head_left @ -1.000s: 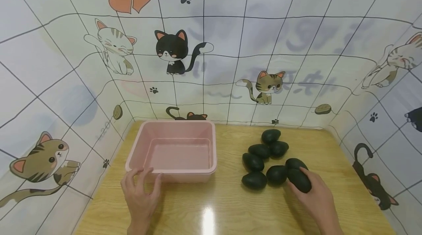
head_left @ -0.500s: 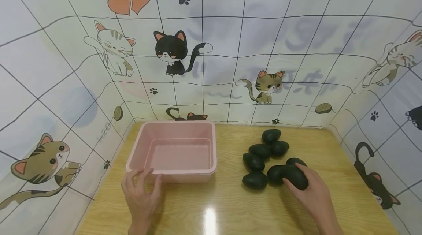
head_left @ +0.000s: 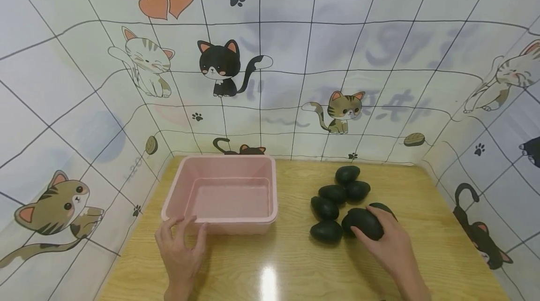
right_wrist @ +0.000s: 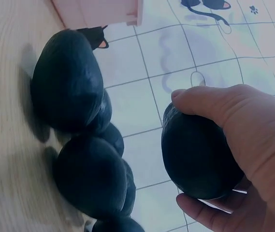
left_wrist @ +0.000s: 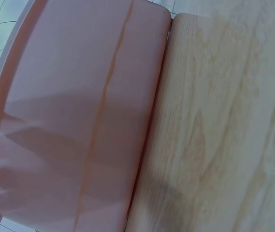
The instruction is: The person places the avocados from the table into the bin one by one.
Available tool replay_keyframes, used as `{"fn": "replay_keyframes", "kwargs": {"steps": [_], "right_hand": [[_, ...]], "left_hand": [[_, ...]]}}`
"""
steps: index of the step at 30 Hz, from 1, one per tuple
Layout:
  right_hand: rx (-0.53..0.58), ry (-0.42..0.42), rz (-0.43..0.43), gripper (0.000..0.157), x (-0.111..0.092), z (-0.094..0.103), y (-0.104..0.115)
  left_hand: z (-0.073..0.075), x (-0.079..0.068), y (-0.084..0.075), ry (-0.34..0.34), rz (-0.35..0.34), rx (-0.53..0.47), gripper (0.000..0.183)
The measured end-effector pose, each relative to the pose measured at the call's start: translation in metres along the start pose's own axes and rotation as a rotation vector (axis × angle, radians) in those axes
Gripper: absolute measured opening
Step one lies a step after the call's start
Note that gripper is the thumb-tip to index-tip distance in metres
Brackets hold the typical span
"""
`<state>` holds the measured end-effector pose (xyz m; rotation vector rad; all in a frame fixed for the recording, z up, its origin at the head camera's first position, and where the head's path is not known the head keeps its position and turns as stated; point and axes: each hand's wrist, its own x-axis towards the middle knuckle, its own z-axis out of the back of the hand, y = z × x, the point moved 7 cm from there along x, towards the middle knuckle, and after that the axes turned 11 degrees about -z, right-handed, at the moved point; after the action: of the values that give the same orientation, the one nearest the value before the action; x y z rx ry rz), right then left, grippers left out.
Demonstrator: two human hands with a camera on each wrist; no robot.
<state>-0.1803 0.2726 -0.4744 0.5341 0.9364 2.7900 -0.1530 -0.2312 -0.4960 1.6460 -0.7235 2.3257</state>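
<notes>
My right hand (head_left: 392, 247) grips a dark green avocado (head_left: 368, 224), thumb on one side and fingers on the other. In the right wrist view this avocado (right_wrist: 200, 152) is lifted off the table, apart from the others. Under it in the head view an avocado (head_left: 347, 231) is partly covered, and another avocado (head_left: 385, 208) shows behind my fingers. My left hand (head_left: 181, 249) holds the front rim of a pink plastic bin (head_left: 236, 228) near its left corner, fingers bent over the edge. The left wrist view shows the bin's outer wall (left_wrist: 65, 121) with finger shadows.
Several more avocados lie in a loose cluster, among them the rear avocado (head_left: 347, 175) and the left front avocado (head_left: 326, 232). The wooden table (head_left: 295, 268) is bounded by cat-printed walls (head_left: 287, 85) at the back and both sides. Nothing lies inside the bin.
My right hand has moved left with the avocado, which now overlaps the avocado beside it and uncovers more of the one behind. The left hand and the bin have stayed still.
</notes>
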Motion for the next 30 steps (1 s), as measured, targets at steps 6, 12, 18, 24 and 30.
{"fn": "replay_keyframes", "kwargs": {"steps": [6,12,18,24,30], "right_hand": [[0.007,0.015,0.026,0.068,-0.001,-0.002,0.011],[0.005,0.028,0.054,0.068,-0.004,-0.005,0.025],[-0.008,0.010,0.094,0.068,-0.007,-0.010,0.035],[0.000,0.022,0.107,0.066,-0.009,-0.014,0.038],[0.004,0.030,0.109,0.067,-0.008,-0.017,0.044]], "left_hand": [[0.000,-0.001,0.000,0.000,0.000,-0.001,0.054],[-0.001,-0.001,0.001,0.017,0.013,-0.008,0.052],[0.000,-0.001,0.002,0.016,0.012,-0.010,0.051],[0.001,-0.003,0.003,0.003,0.010,-0.013,0.050],[0.001,-0.001,0.003,0.021,0.017,-0.015,0.051]]}}
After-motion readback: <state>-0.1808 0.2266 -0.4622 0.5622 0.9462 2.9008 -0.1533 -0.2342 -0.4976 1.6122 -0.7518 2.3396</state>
